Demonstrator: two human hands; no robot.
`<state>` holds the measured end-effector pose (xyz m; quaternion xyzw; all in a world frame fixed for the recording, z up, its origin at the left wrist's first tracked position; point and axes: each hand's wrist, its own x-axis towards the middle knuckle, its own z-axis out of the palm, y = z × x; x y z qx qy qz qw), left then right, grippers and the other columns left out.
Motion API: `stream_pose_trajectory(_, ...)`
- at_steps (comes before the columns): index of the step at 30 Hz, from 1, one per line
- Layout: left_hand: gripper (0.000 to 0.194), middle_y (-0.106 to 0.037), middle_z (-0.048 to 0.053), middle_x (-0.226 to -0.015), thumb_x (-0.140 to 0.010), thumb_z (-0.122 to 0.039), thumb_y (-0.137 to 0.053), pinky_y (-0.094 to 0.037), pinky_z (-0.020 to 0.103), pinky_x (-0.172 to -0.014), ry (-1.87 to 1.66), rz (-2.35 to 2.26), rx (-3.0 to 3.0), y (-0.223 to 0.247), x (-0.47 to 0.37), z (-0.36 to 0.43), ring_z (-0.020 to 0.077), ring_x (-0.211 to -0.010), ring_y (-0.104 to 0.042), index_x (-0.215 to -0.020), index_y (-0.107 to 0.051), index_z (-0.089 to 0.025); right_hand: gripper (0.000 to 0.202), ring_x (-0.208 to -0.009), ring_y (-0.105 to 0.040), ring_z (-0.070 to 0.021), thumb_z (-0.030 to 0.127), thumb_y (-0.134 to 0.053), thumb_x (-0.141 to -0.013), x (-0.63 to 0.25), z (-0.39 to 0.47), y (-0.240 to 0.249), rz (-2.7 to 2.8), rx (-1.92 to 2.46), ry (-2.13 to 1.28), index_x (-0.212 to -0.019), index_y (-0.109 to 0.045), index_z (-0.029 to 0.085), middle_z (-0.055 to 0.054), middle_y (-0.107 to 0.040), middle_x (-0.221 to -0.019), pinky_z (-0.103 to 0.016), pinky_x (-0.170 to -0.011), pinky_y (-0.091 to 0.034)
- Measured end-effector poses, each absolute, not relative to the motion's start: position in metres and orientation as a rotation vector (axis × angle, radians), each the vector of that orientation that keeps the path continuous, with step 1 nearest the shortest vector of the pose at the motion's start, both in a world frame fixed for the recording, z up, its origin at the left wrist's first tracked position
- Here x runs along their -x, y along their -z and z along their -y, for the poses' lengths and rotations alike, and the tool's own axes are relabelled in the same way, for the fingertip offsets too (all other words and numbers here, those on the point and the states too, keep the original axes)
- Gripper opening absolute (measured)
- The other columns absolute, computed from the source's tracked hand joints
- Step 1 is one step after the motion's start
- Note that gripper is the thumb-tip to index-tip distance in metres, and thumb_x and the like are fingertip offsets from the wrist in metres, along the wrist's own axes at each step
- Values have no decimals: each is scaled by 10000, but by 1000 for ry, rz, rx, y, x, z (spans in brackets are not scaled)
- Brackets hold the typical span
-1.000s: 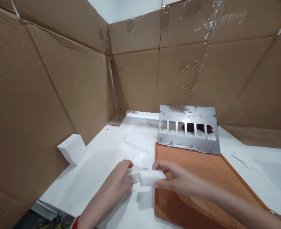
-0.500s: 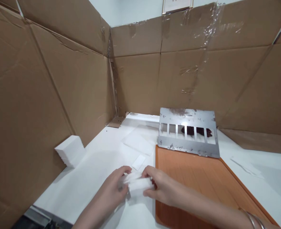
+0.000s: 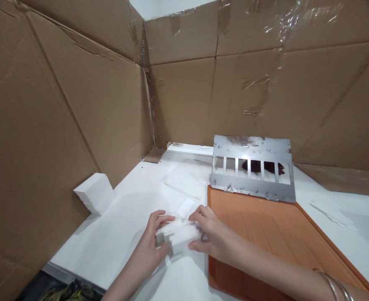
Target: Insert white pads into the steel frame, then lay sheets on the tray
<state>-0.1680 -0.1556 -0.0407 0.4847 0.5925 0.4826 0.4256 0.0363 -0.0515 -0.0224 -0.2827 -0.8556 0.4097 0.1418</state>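
Between my two hands is a small stack of white pieces (image 3: 182,237), blurred by motion. My left hand (image 3: 155,238) grips its left end, fingers at the far side and thumb at the near side. At the right end, my right hand (image 3: 204,232) holds the stack in the same way, beside the orange board's left edge. Just beyond the stack a small white rectangular piece (image 3: 185,207) lies flat on the white table. Larger thin white sheets (image 3: 184,184) lie behind it.
An orange board (image 3: 259,225) lies at the right, with a slotted metal plate (image 3: 253,186) tilted at its far edge and a dark item (image 3: 255,166) behind the slots. A white block stack (image 3: 96,194) leans near the left cardboard wall (image 3: 52,138). Thin white strips (image 3: 331,215) lie far right.
The camera view has tilted down slightly, so the surroundings sit higher in the frame and a little further right. My left fingers have spread further over the far side of the stack.
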Motion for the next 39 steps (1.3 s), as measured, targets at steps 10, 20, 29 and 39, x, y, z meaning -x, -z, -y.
stream_pose_trajectory(10,540,-529,45,-1087,-562,-204,-534,-456,293,-752,-1358,-1464,-933,48,156,143,255,-1086,-518,-1085,-415,-268,439,-780,-483,-166,168,-723,-728,-25,52,29,2263,862,-1538,-1057,-436,208,-1,-470,-957,-298,-668,-380)
stream_pose_trajectory(20,452,-580,47,-1091,-712,-316,-692,-438,312,-778,-1007,-1637,-1231,15,142,155,232,-943,-572,-1069,-427,-235,467,-804,-509,-145,182,-718,-681,-18,51,32,2276,829,-1504,-1054,-442,229,-19,-394,-1082,-287,-644,-445)
stream_pose_trajectory(29,459,-575,48,-1109,-691,-163,-600,-459,329,-857,-1040,-1681,-1294,19,143,157,236,-995,-595,-1119,-450,-236,376,-1170,-529,-289,87,-561,-863,-22,-15,-19,2875,750,-841,-1226,-556,183,-134,-570,-1253,-450,-963,-460)
stream_pose_trajectory(39,416,-600,54,-1083,-719,-201,-588,-462,331,-830,-1030,-1668,-1275,22,143,158,221,-905,-597,-1124,-495,-219,417,-1215,-506,-324,24,-609,-765,7,-43,-10,3137,545,-648,-1154,-661,164,-130,-642,-1175,-433,-962,-476)
